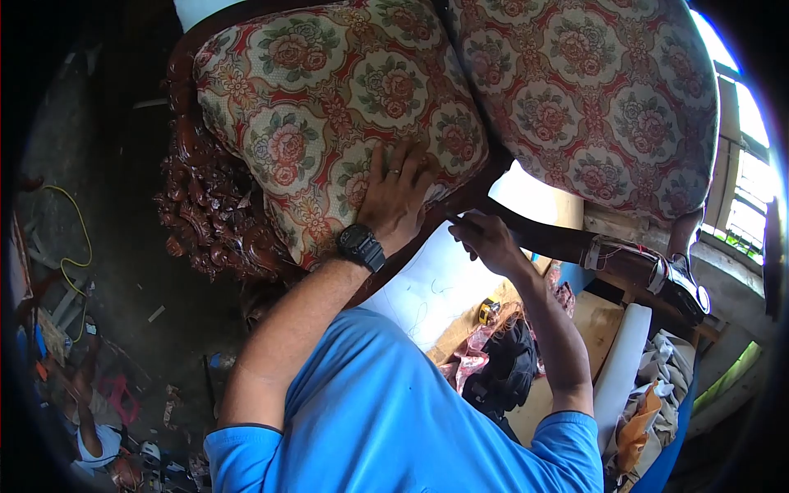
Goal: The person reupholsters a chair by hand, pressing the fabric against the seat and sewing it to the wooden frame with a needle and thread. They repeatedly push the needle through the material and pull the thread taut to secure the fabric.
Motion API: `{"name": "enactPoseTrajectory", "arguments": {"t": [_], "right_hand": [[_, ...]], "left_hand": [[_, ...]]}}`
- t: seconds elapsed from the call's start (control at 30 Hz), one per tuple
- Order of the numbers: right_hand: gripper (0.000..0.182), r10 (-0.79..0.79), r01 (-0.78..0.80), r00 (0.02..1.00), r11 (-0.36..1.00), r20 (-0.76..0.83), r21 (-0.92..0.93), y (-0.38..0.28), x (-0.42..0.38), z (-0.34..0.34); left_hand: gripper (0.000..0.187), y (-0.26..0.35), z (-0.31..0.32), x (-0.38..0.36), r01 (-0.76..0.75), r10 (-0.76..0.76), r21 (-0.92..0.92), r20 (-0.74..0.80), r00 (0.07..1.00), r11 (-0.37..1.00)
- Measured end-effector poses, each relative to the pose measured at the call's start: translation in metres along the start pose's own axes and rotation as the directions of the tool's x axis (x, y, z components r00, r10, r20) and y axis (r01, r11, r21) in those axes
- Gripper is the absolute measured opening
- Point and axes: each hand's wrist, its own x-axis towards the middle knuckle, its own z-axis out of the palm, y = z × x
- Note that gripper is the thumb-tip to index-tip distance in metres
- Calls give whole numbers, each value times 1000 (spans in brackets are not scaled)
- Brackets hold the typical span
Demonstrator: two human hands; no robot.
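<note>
My left hand (396,195) lies on the floral upholstered seat (329,107), its fingers stretched out and slightly apart. A black watch and a ring are on that arm and hand. Close to the seat's dark wooden edge (456,197), my right hand (491,241) is closed in a pinch. Something small and dark shows at its fingertips, too hidden to name. Beneath this hand lies a white sheet (436,279) with loose dark threads on it. Carved, glossy brown wood (218,201) borders the seat on the left.
A matching floral backrest (592,99) rises at the right. Below my right arm are a yellow tape measure (488,311), a black bag (503,366) and fabric scraps. A white roll (622,370) stands farther right. Another person (97,444) is at the lower left, near a yellow cord (80,238).
</note>
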Motion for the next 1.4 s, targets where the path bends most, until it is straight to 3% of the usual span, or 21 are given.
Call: {"name": "enactPoseTrajectory", "arguments": {"t": [0.07,0.1,0.17,0.2,0.27,0.3,0.5,0.73,1.0,1.23,1.33,1.4], "right_hand": [[39,-8,7,1000,996,-9,-89,-1,-11,-2],[38,7,-18,998,984,64,177,3,-12,2],[38,-24,-114,980,745,198,657,19,-10,19],[38,-109,-154,955,618,277,771,26,-8,26],[45,-230,-134,945,374,232,918,44,1,50],[44,-177,-205,945,334,274,920,40,5,53],[36,73,-268,962,414,262,870,10,8,47],[32,168,-349,937,532,308,771,-1,13,34],[36,236,-464,885,393,401,794,3,23,32],[34,224,-361,923,217,314,907,-21,12,50],[31,162,-274,950,34,265,961,-28,7,62],[29,147,-269,956,94,254,958,-21,9,66]], "left_hand": [[71,-1,1,1,-6,6,15,-2,1000,1000],[72,-1,1,2,5,-5,25,6,1000,1000],[74,3,0,2,13,-14,43,34,999,999],[74,3,-1,3,10,-12,44,43,999,999],[75,4,-2,4,18,-21,49,52,998,999],[76,4,-1,5,21,-24,60,53,998,998],[78,3,1,6,35,-43,91,90,995,995],[79,0,5,7,49,-56,90,76,996,995],[83,-1,4,6,45,-49,40,108,993,998],[83,-4,6,6,27,-27,6,117,993,1000],[83,-3,1,6,30,-27,-19,136,990,999],[84,-3,-1,7,17,-14,-19,161,987,1000]]}}
